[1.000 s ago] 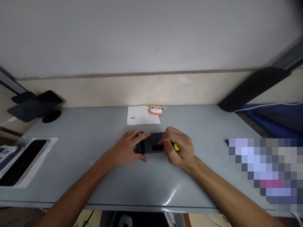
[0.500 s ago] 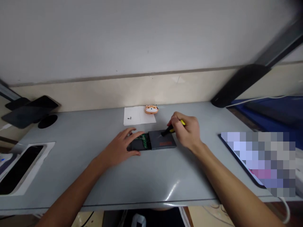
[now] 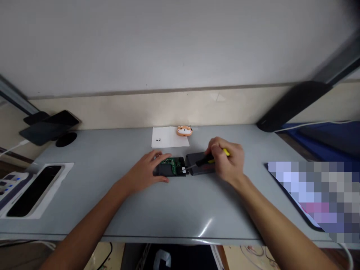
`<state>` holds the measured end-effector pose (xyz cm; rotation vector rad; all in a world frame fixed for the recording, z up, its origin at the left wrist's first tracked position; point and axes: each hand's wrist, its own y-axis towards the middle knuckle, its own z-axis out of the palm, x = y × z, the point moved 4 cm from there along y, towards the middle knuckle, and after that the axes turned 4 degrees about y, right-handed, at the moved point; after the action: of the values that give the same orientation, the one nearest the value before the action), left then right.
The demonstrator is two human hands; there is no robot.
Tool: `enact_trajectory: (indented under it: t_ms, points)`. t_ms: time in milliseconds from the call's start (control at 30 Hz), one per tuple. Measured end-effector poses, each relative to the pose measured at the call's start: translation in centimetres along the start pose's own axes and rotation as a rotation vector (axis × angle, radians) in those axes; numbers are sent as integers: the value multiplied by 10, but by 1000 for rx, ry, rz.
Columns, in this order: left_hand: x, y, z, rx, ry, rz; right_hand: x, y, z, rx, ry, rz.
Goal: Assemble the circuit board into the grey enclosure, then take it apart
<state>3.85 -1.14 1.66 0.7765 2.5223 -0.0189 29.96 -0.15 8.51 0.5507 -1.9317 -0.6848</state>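
A grey tabletop (image 3: 174, 213) bears a black-framed green circuit board (image 3: 174, 163). Right of the board lies a dark grey rectangular casing (image 3: 196, 159); behind the board, creased white paper (image 3: 168, 135); far left of the board, a round black base (image 3: 66, 140); far right, a dark-rimmed tablet (image 3: 300, 197).

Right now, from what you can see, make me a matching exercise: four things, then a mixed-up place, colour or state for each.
Things:
1. Screwdriver
2. Circuit board
3. Animal-faced case
4. Left hand

Matches:
A. Orange and white
B. At the circuit board's left side
C. Gripped by the right hand
D. Green

Pairs: 1-C, 2-D, 3-A, 4-B
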Motion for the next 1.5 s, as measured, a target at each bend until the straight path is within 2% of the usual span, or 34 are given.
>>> enact_trajectory:
  t_ms: [67, 133, 267, 433, 633, 833, 933, 1067, 1167, 1233, 1333, 1400, 1500]
  points:
    - [0, 0, 0, -13, -1, 16, 10, -4, 11, 118, 2, -103]
    - [0, 0, 1, -19, 3, 24, 18, -8, 20, 181, -9, -206]
    - [1, 0, 2, -26, -6, 18, 24, -16, 30, 172, 3, -312]
    - [-4, 1, -4, -35, -15, 26, 15, -21, 34, 109, 70, -221]
    - [-11, 1, -7, -226, -48, 92, 9, -21, 31, 21, 115, -59]
    - [1, 4, -6, -287, -143, 49, 0, -16, 24, -77, 98, 31]
    - [11, 22, -14, -333, -76, 22, -16, -10, 17, -203, 111, 139]
    - [20, 78, -25, -347, 144, -7, -41, 1, 6, -371, 258, 351]
    - [19, 124, -20, -279, 208, 28, -55, 9, 6, -371, 457, 481]
    - [19, 145, -12, -251, 211, 41, -59, 12, 7, -354, 514, 508]
    - [20, 155, 2, -203, 200, 40, -60, 12, 6, -341, 539, 523]
    - [22, 153, 9, -184, 181, 31, -58, 12, 5, -313, 571, 518]
    - [27, 144, 9, -175, 162, 19, -46, 12, 5, -268, 596, 454]
